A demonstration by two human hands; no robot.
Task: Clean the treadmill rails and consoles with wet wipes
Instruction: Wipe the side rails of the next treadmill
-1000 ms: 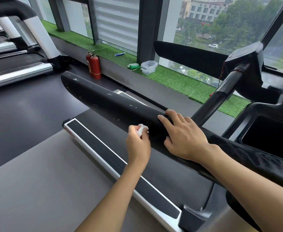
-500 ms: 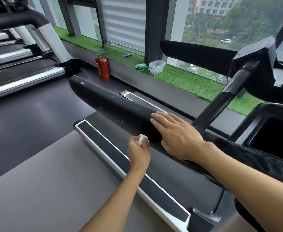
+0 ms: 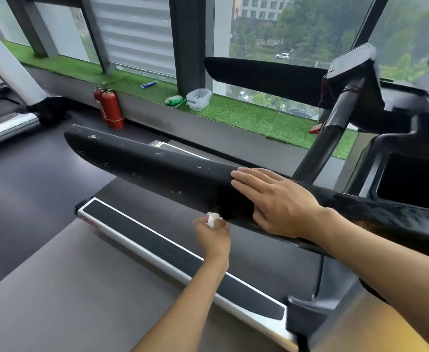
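The left hand (image 3: 214,236) pinched one white wet wipe (image 3: 212,219) in curled fingers at the lower edge of the black rail (image 3: 144,158). The right hand (image 3: 276,204) lay flat on this rail at the wipe's two o'clock, fingers straight and close together. Two red fire extinguishers (image 3: 110,107) stood at eleven o'clock, their labels too small to read.

Open floor (image 3: 30,199) left — handrail (image 3: 144,161) ahead

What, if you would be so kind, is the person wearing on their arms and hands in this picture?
Nothing that shows. The left arm and the right arm are bare to the frame's edge, with no sleeves in view. The left hand and the right hand are ungloved, and no watch, bracelet or ring is visible on the wrists or the visible fingers.
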